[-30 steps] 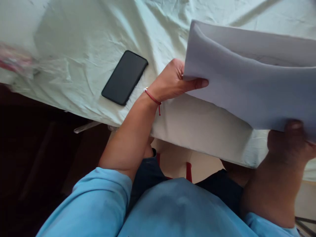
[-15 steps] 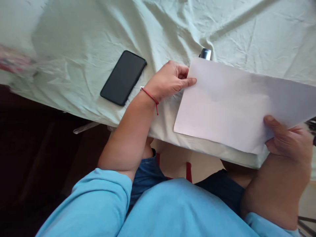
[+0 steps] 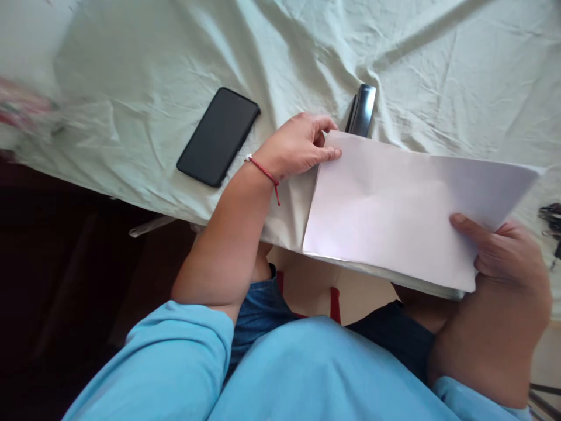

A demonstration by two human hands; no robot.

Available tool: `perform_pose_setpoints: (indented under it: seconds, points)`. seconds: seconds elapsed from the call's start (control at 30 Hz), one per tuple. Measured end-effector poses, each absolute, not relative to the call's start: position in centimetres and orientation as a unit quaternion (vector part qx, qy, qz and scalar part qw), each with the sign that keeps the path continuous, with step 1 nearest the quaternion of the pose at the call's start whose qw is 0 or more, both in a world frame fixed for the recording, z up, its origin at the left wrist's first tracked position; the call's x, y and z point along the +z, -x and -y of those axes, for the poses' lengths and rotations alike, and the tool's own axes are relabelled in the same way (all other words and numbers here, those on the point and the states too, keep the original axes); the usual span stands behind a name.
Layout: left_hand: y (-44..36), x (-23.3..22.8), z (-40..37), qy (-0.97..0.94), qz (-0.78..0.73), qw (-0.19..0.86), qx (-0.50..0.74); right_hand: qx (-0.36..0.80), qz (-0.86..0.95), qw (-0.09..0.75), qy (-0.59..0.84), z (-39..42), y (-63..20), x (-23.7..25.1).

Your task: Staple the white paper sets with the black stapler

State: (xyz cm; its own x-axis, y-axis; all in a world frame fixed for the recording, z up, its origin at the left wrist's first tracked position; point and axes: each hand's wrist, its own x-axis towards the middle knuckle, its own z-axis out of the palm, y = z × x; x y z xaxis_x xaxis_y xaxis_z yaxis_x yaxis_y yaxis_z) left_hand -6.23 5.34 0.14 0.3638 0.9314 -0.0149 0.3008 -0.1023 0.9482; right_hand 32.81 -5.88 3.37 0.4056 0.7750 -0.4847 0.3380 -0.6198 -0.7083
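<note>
White sheets of paper (image 3: 385, 204) lie between my two hands over the front edge of the cloth-covered table. My left hand (image 3: 309, 145) pinches their upper left corner, thumb on top. At the lower right, my right hand (image 3: 508, 251) grips the side with its thumb over the face, and the paper bends up there. I cannot tell how many sheets there are. Just beyond the paper's top left edge is a dark, shiny stapler-like object (image 3: 363, 111), its near end hidden under the paper.
A black smartphone (image 3: 219, 137) rests left of my left forearm on the pale green tablecloth (image 3: 153, 70). At the right edge lies a small dark bunch that looks like keys (image 3: 553, 219). Blurred clear plastic with something pink (image 3: 26, 105) is at the far left.
The paper has shifted toward me and slightly left, with both hands on it. More of the dark shiny object and of the dark bunch at right now shows.
</note>
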Motion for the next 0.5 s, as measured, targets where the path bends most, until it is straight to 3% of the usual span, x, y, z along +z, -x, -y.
perform_pose_setpoints:
  seconds: [0.2, 0.5]
  points:
    - [6.4, 0.7, -5.3, -0.715, -0.476, 0.445, 0.255, 0.485, 0.295, 0.153, 0.809, 5.9, -32.8, 3.9]
    - [6.2, 1.5, -4.5, -0.783, -0.454, 0.382, 0.188, 0.451, 0.343, 0.202, 0.799, 5.7, -31.8, 3.7]
